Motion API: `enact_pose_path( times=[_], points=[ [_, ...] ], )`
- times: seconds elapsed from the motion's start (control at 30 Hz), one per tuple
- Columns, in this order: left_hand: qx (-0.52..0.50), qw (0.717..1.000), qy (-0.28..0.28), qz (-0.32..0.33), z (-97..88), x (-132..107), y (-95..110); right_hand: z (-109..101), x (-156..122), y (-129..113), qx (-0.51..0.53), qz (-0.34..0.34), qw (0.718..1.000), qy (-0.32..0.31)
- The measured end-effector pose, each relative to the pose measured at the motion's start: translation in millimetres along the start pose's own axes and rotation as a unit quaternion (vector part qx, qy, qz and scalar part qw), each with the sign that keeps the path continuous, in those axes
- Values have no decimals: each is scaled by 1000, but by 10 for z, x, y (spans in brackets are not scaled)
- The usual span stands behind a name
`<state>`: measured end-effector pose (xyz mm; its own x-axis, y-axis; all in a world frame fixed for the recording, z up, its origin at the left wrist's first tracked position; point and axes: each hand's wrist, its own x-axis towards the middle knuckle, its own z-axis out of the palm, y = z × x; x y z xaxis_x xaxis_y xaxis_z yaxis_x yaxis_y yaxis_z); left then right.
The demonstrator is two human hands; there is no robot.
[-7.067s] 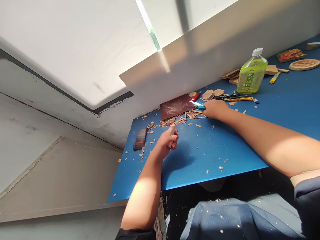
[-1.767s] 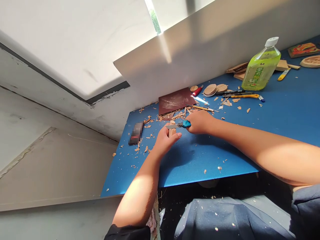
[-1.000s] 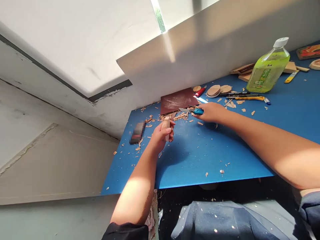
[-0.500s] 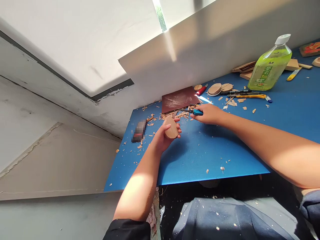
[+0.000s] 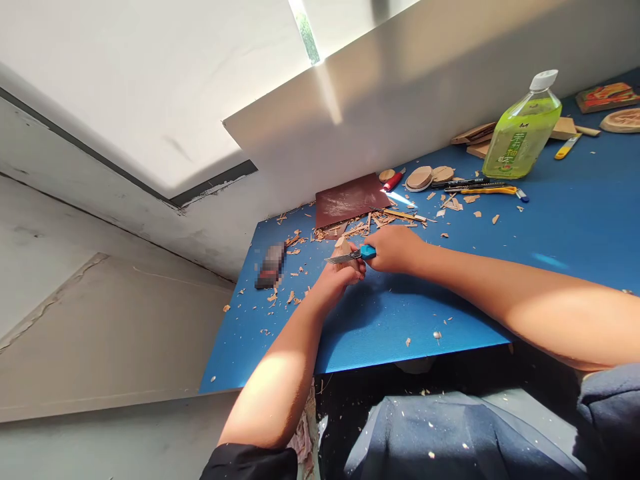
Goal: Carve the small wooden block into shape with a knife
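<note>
My left hand (image 5: 337, 279) is closed around a small piece of pale wood (image 5: 343, 249), held just above the blue table (image 5: 450, 293). My right hand (image 5: 395, 248) grips a utility knife with a blue handle (image 5: 356, 254). The knife's blade points left and lies across the top of the wood piece. The two hands touch each other over the table's left part. Most of the wood piece is hidden inside my left fingers.
Wood shavings (image 5: 360, 227) lie scattered behind the hands beside a dark red sheet (image 5: 347, 198). Round wooden discs (image 5: 425, 177), pens (image 5: 480, 188) and a green drink bottle (image 5: 520, 130) stand farther right. A blurred dark object (image 5: 270, 265) lies at left. A white wall borders the table.
My right hand has come back from the shavings pile with the knife to the wood. My left hand has turned the wood piece edge-up and closed round it.
</note>
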<state>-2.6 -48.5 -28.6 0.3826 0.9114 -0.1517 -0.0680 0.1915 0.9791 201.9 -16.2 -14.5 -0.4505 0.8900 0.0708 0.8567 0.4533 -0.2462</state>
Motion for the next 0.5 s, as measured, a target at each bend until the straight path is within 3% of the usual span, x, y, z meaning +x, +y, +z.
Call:
enact_pose_path(
  times=[0.2,0.5],
  points=[
    [23,1000,16,13,77,-6,-30,-18,36,15,-27,-1,1000,-3],
    [-20,998,46,-44,156,10,62,-45,170,268,-72,36,997,8]
  ],
)
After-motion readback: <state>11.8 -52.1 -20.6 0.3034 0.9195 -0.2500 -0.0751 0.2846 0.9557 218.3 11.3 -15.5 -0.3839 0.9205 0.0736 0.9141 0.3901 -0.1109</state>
